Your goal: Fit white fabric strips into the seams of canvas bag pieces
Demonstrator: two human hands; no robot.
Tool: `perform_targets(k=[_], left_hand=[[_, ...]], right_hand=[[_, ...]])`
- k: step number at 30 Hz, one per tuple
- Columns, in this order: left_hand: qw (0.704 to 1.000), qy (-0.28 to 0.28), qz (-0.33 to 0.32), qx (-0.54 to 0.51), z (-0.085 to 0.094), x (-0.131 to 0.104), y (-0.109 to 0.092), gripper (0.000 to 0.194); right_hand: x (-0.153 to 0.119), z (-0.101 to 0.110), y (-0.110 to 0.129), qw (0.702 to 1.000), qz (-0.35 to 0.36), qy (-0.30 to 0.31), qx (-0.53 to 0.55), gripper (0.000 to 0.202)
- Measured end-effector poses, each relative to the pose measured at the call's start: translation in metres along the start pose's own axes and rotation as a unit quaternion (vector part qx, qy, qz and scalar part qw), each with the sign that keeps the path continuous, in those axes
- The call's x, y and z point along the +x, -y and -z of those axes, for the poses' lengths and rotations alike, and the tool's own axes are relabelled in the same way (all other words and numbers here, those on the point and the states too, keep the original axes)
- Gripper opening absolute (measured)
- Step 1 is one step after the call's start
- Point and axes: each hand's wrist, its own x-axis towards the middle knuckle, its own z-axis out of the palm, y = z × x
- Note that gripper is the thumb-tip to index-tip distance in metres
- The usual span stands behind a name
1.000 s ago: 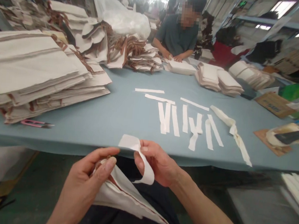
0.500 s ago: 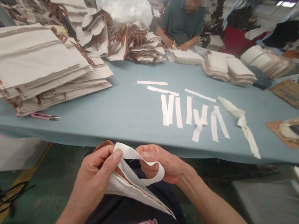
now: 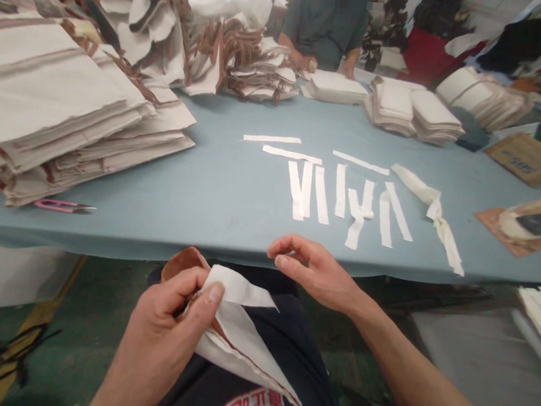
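Note:
My left hand point(image 3: 178, 318) pinches a white strip point(image 3: 241, 290) against a folded cream fabric piece point(image 3: 252, 353) with brown edging, held over my lap. The strip's free end points right, and a brown flap sticks up behind my fingers. My right hand point(image 3: 314, 270) is raised near the table's front edge, fingers apart and holding nothing. Beyond it, several loose white strips point(image 3: 321, 195) lie on the blue-green table point(image 3: 214, 192). A twisted cream strip point(image 3: 443, 224) lies to their right.
Large fabric stacks point(image 3: 71, 97) fill the table's left side, with pink-handled snips point(image 3: 64, 206) in front. At the back are cream bundles point(image 3: 392, 106) and a person point(image 3: 326, 25) working. A cardboard piece point(image 3: 523, 159) and a tool on a brown board point(image 3: 528, 225) are at right.
My right hand has let go of the white strip and moved up and right, opening. The strip's loop has fallen into a short free end. The view has tilted slightly down.

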Motion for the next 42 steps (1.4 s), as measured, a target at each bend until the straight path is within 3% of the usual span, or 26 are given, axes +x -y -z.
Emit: perform_targets(k=[2, 4, 8, 13, 18, 21, 24, 26, 28, 31, 36, 42], left_hand=[[1.000, 0.007, -0.021, 0.018, -0.001, 0.000, -0.002, 0.038], [0.999, -0.005, -0.027, 0.033, -0.001, 0.000, -0.004, 0.037], [0.996, 0.035, -0.054, 0.058, 0.007, 0.000, 0.001, 0.038], [0.998, 0.043, -0.055, 0.007, 0.020, -0.002, 0.020, 0.045], [0.999, 0.034, -0.032, -0.003, 0.031, -0.008, 0.036, 0.040], [0.999, 0.024, -0.013, -0.023, 0.033, -0.011, 0.041, 0.052], [0.997, -0.008, 0.029, -0.069, 0.029, -0.013, 0.042, 0.053], [0.994, -0.036, 0.054, -0.086, 0.026, -0.011, 0.040, 0.047], [0.993, -0.035, 0.065, -0.094, 0.024, -0.008, 0.038, 0.046], [0.993, -0.008, 0.067, -0.095, 0.022, -0.004, 0.035, 0.046], [0.996, -0.034, 0.016, -0.076, 0.017, -0.003, 0.031, 0.049], [0.998, -0.044, -0.003, -0.036, 0.015, -0.002, 0.023, 0.046]], right_hand=[[0.003, -0.017, 0.013, 0.991, 0.102, 0.008, -0.085, 0.037], [0.010, -0.036, 0.018, 0.983, 0.160, 0.048, -0.079, 0.039], [0.023, -0.066, 0.009, 0.982, 0.173, 0.081, 0.006, 0.029], [0.024, -0.081, 0.004, 0.974, 0.221, 0.051, -0.002, 0.031], [0.021, -0.087, 0.006, 0.936, 0.328, -0.038, -0.123, 0.026], [0.011, -0.088, 0.009, 0.952, 0.271, -0.044, -0.137, 0.025], [-0.007, -0.089, 0.018, 0.995, 0.095, -0.007, -0.005, 0.034], [-0.021, -0.089, 0.025, 0.997, 0.006, 0.015, 0.079, 0.041], [-0.031, -0.090, 0.032, 0.995, -0.037, 0.036, 0.090, 0.041], [-0.034, -0.094, 0.035, 0.998, -0.031, 0.030, 0.034, 0.031], [-0.021, -0.100, 0.026, 0.987, 0.092, -0.096, -0.086, 0.023], [-0.015, -0.098, 0.018, 0.986, 0.096, -0.092, -0.104, 0.024]])
